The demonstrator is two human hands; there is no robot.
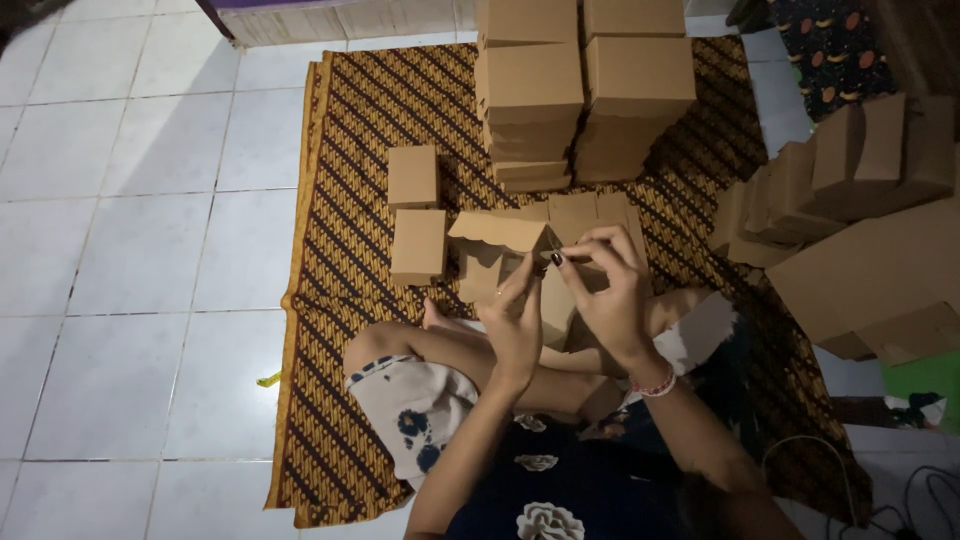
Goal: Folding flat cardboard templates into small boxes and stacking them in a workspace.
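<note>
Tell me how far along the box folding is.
Done: two tall stacks of folded boxes and two single boxes on the mat. In hand: left hand and right hand fold an open box. Left: flat cardboard pieces at the right.

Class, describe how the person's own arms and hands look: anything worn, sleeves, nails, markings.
Both forearms are bare, with no sleeves showing. The right hand has a beaded bracelet in red and white at the wrist. The left hand wears nothing that shows. Dark polish shows on a nail of the right hand. No gloves or rings can be made out.
</note>
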